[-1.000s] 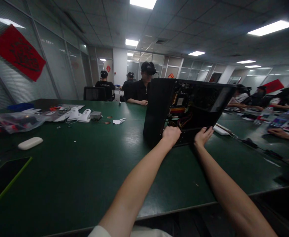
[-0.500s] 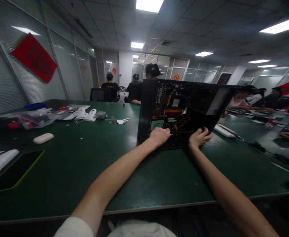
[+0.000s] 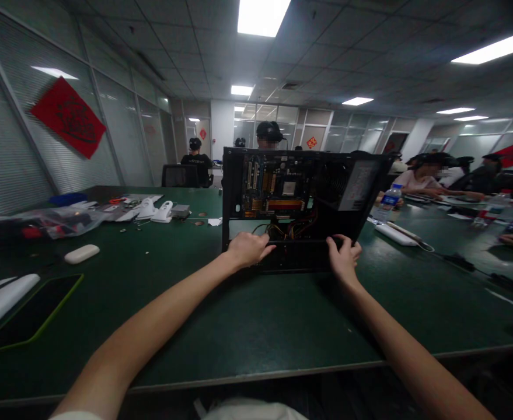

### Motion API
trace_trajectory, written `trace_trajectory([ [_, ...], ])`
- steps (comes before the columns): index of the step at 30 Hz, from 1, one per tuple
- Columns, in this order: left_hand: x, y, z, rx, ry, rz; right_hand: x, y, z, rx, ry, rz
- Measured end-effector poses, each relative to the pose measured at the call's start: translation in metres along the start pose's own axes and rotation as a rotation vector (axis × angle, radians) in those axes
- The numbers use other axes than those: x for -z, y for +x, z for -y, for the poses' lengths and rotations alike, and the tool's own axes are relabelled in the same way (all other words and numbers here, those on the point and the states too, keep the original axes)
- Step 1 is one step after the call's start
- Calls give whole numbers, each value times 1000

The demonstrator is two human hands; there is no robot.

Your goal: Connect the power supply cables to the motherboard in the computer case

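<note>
A dark green table (image 3: 238, 326) fills an office with glass partitions and ceiling light panels. A white oblong object (image 3: 81, 254), a plastic bag (image 3: 59, 220) and a water bottle (image 3: 390, 198) lie well apart. The computer case (image 3: 300, 204) stands upright mid-table, open side showing the motherboard, partly hiding a seated person (image 3: 268, 133). The left hand (image 3: 247, 249) and right hand (image 3: 344, 259) grasp its lower edge with curled fingers.

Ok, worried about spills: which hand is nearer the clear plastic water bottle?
Right. The right hand holds the lower edge of the open black computer case, below-left of the bottle; the left hand holds that edge farther left.
</note>
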State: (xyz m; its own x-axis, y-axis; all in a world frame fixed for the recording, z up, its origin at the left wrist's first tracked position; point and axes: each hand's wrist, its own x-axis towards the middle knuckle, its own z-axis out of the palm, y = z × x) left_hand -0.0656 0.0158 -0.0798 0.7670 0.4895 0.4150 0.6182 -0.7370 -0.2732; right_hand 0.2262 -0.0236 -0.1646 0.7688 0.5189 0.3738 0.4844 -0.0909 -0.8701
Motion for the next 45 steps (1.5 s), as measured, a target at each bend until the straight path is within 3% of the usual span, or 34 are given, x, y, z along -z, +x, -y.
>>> trace_trajectory([
  [6, 7, -26, 17, 15, 67, -5, 7, -23, -12, 340, -3, 110],
  [26, 39, -114, 65, 51, 185, 18, 1, -114, 31, 544, -41, 349],
  [34, 36, -119, 65, 98, 194, -19, 11, -113, 34, 634, -90, 389],
  [45, 31, -120, 63, 121, 220, -49, 42, -105, 36, 678, -182, 377],
])
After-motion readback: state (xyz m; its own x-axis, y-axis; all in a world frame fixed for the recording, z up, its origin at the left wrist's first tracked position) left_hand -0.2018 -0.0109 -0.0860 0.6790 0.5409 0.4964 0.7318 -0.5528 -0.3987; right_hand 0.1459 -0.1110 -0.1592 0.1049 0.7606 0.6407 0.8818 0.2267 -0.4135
